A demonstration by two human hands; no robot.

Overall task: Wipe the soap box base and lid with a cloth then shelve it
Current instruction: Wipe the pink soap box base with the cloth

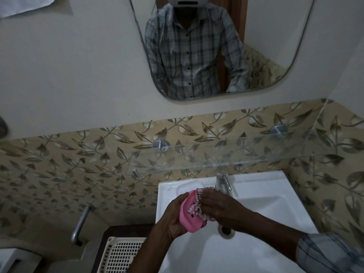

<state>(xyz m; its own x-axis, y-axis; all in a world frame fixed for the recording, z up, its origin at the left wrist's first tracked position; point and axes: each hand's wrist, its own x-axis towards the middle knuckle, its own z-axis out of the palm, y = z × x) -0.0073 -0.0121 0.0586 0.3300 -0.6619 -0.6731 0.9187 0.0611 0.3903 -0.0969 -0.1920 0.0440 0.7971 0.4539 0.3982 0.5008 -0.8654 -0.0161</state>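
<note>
Pink soap box piece (187, 218) was low in the middle of the frame, over the left edge of the sink (256, 203); base or lid, I couldn't tell. Left hand (173, 217) cupped it, fingers curled round it. Right hand (218, 205) lay fairly flat on the checked cloth (197, 206), pressing it inside. My worry: a hard push against that one-handed hold could pop the plastic into the basin. The glass shelf (236, 154) above looked slippery too.
</note>
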